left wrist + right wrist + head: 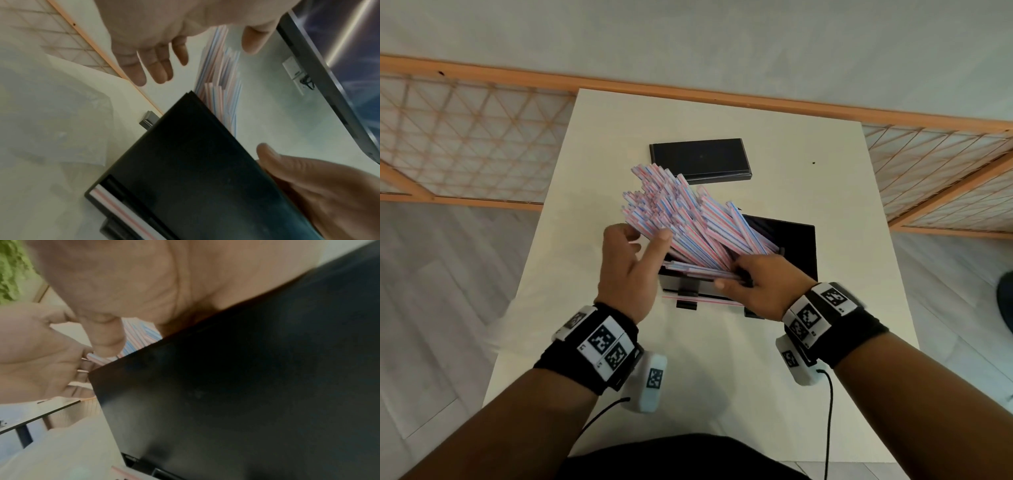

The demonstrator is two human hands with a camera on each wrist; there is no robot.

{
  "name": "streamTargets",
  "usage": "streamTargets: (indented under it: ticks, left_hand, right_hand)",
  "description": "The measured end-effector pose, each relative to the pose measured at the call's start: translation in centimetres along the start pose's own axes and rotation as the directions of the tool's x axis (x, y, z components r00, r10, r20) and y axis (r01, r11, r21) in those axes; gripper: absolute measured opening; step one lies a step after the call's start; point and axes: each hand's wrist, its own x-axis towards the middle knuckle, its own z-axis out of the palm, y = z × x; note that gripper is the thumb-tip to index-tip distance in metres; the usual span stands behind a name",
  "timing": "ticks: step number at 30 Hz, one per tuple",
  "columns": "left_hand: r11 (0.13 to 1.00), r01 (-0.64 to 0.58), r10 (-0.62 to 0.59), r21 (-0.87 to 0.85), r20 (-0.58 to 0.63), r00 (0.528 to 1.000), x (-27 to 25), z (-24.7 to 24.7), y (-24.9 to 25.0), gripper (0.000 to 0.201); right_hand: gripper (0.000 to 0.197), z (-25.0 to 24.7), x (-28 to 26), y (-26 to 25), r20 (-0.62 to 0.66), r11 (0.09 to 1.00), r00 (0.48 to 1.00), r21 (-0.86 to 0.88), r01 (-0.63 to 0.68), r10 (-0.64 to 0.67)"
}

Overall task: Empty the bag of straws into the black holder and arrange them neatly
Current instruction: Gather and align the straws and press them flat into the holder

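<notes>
Head view: many striped straws (688, 219) fan from one black holder (791, 246) between the loose-fingered left hand (631, 270) and the right hand (763, 284) holding their low ends.

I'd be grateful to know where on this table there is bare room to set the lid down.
Bare tabletop lies between the black holder and the near edge, also right of the holder. The far right corner beside the black lid is bare too. The centre is crowded: the straws fan out over the holder, with the left hand and right hand on them.
</notes>
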Motion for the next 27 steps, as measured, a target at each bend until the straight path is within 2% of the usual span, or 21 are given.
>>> streamTargets:
  ticks: [2, 6, 12, 18, 22, 27]
  left_hand:
    - [0.999, 0.018, -0.015, -0.039, 0.074, 0.997, 0.1, 0.8, 0.3, 0.069]
    - [0.991, 0.067, -0.046, -0.114, 0.18, 0.983, 0.7, 2.4, 0.2, 0.078]
    - [0.992, 0.118, -0.108, -0.046, 0.182, 0.977, 0.7, 3.5, 0.5, 0.087]
    - [0.987, 0.158, -0.157, 0.01, 0.145, 0.977, 0.8, 3.7, 0.1, 0.074]
    - [0.99, 0.124, -0.132, 0.063, 0.146, 0.98, 0.8, 3.9, 0.1, 0.083]
    - [0.978, 0.121, -0.146, 0.172, 0.139, 0.979, 1.3, 4.2, -0.6, 0.078]
  right_hand:
    - [0.057, 0.0, 0.3, -0.4, 0.062, 0.999, 0.998, -0.035, -0.008, 0.011]
    - [0.048, -0.3, 0.6, -0.5, 0.074, 0.999, 0.996, 0.024, 0.045, -0.047]
    - [0.056, 0.1, 1.0, -0.7, 0.178, 0.998, 0.984, -0.06, 0.012, -0.002]
    - [0.052, -0.3, 2.0, -1.1, 0.192, 0.999, 0.981, 0.015, -0.044, 0.041]
    - [0.051, -0.6, 1.8, -1.4, 0.233, 0.999, 0.971, -0.004, -0.045, 0.045]
    - [0.078, -0.7, 2.4, -1.3, 0.204, 0.995, 0.977, -0.093, -0.045, 0.063]
